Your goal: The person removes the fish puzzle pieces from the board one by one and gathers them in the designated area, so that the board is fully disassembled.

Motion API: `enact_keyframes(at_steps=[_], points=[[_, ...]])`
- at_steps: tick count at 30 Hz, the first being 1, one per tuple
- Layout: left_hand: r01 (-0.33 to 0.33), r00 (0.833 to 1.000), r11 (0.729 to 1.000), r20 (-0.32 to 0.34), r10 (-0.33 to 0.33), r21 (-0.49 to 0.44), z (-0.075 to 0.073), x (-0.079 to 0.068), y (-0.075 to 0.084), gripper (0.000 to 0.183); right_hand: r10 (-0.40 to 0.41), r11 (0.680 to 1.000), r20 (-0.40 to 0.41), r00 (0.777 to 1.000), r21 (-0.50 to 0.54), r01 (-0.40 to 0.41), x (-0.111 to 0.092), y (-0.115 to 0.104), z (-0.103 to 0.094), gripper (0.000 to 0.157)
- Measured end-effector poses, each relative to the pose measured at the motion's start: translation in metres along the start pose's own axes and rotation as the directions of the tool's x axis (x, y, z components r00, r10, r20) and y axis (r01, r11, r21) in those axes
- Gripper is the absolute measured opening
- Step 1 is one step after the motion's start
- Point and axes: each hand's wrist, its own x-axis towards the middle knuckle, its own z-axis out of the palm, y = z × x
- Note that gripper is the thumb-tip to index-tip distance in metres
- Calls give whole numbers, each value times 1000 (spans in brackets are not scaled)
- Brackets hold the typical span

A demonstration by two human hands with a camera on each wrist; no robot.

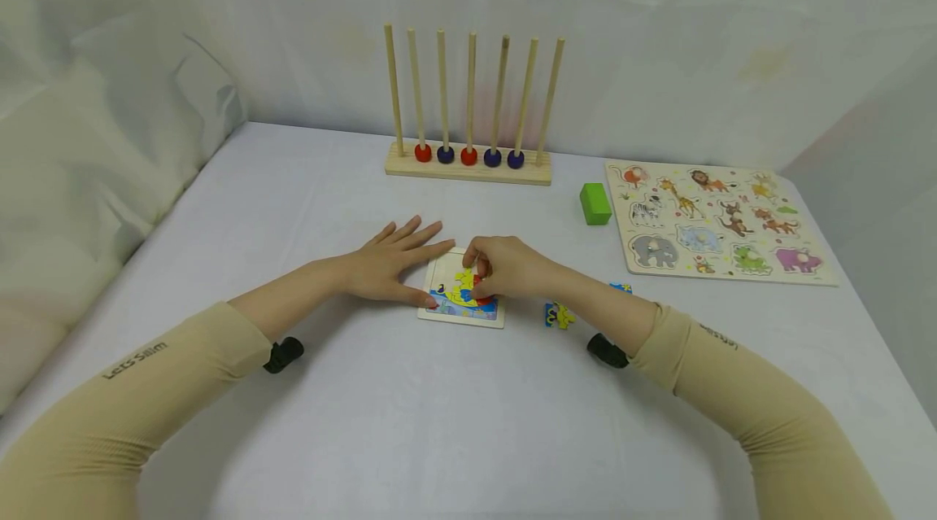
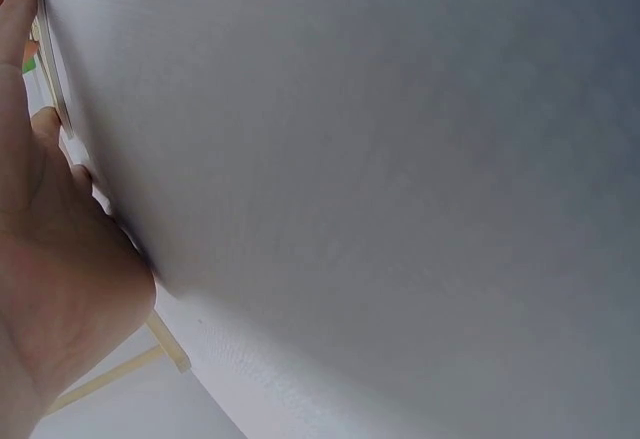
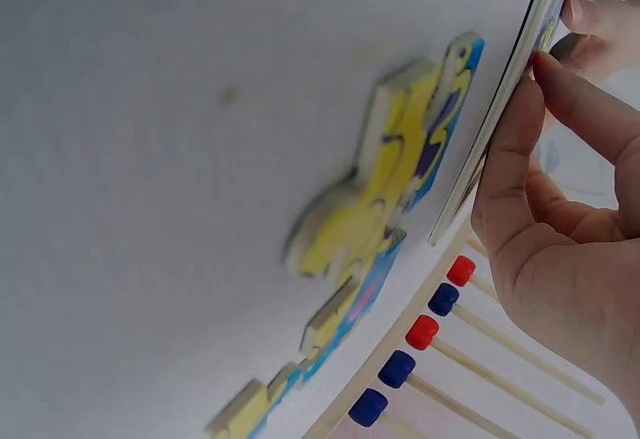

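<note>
A small wooden puzzle board lies on the table with part of a yellow, blue and red picture in it. My left hand lies flat at the board's left side, fingers spread, thumb on its lower left and index fingertip at its top edge. Over the board's right half, my right hand has thumb and index finger curled around a yellow puzzle piece; the fingers partly hide it. In the right wrist view these fingertips come close together at the board. Loose yellow-and-blue puzzle pieces lie beside the right forearm.
Behind the hands stands a wooden rack of upright rods with red and blue beads at their bases. A green block sits to the right, next to a large animal peg puzzle. White cloth hangs around the table.
</note>
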Motion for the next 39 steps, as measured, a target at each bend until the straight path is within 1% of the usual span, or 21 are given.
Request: enact_keyframes(at_steps=[11, 18, 25, 39], points=[[2, 1000, 1000, -2, -2, 0, 0, 0, 1, 94, -5, 1000, -5, 1000, 2, 5, -1, -1, 0, 37], [0, 1000, 1000, -1, 0, 8, 0, -1, 2, 94, -23, 999, -27, 999, -28, 22, -1, -1, 1, 37], [1, 1000, 1000, -5, -1, 11, 0, -1, 1, 94, -37, 999, -41, 998, -29, 36, -2, -1, 2, 39], [-2, 1000, 1000, -5, 2, 6, 1, 0, 0, 94, -57, 997, -45, 997, -45, 55, -2, -1, 1, 40]])
